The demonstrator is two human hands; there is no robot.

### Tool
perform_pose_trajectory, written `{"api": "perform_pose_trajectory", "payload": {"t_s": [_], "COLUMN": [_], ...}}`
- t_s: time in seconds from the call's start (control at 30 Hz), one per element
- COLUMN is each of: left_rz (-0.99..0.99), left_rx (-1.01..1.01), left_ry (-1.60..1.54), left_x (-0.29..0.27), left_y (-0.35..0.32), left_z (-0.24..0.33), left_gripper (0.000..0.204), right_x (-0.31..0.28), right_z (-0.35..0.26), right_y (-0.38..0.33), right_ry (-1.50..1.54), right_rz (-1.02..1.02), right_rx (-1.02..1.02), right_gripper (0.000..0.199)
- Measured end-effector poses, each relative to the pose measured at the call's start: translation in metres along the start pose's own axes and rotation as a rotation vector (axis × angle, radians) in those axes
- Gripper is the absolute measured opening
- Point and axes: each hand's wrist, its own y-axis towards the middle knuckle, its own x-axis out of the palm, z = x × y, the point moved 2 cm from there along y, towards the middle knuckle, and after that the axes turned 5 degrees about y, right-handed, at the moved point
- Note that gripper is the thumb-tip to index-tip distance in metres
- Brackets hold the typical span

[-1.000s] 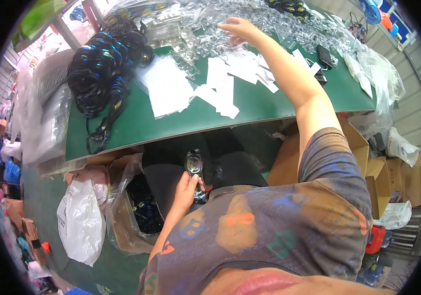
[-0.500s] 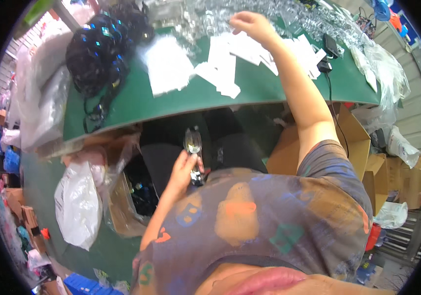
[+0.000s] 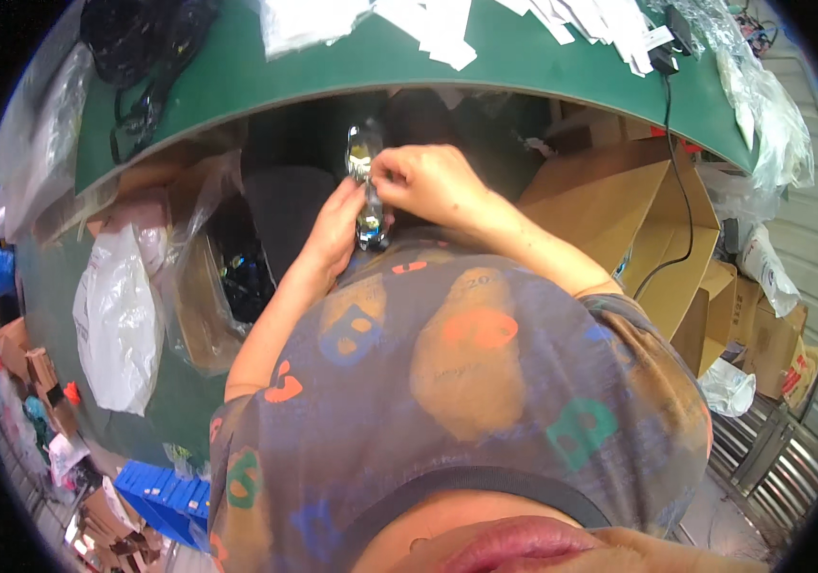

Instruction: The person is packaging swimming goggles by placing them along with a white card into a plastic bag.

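Green worktable (image 3: 543, 57), open cardboard boxes (image 3: 619, 210), blue crate (image 3: 166, 497), white bag (image 3: 118, 315)

Both hands (image 3: 380, 205) on a small clear packet (image 3: 365, 181) below the table (image 3: 352, 67) edge, cardboard boxes (image 3: 619, 210) right, bags (image 3: 118, 315) left.

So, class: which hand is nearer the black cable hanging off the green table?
The right hand. It lies closer to the cable, which hangs further right; the left hand sits beyond it, further left.

short-sleeved dark grey shirt (image 3: 485, 382), orange, blue and green letter prints, bare forearms
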Motion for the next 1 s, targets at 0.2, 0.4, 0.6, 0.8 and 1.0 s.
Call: {"api": "perform_pose_trajectory", "payload": {"t_s": [0.2,0.4,0.6,0.8,1.0], "left_rz": [-0.133,-0.121,-0.175,-0.143,-0.161], "left_rx": [-0.046,0.046,0.131,-0.015,0.031], "left_ry": [-0.175,-0.097,0.134,-0.040,-0.045], "left_x": [-0.001,-0.005,-0.002,-0.004,0.002], "left_y": [-0.007,-0.006,-0.006,-0.019,-0.018], "left_z": [0.007,0.002,0.002,0.004,0.008], "left_gripper": [0.038,0.039,0.031,0.030,0.031], "right_x": [0.000,0.003,-0.008,-0.100,-0.182], "right_z": [0.000,-0.005,0.001,-0.006,0.069], "right_y": [0.001,0.007,0.008,0.044,0.127], "right_ry": [-0.058,-0.071,-0.061,0.040,-0.493], "right_rz": [-0.059,-0.064,-0.089,0.205,0.377], "right_rx": [0.004,-0.036,-0.016,-0.059,0.223], "right_gripper": [0.019,0.017,0.019,0.023,0.050]}}
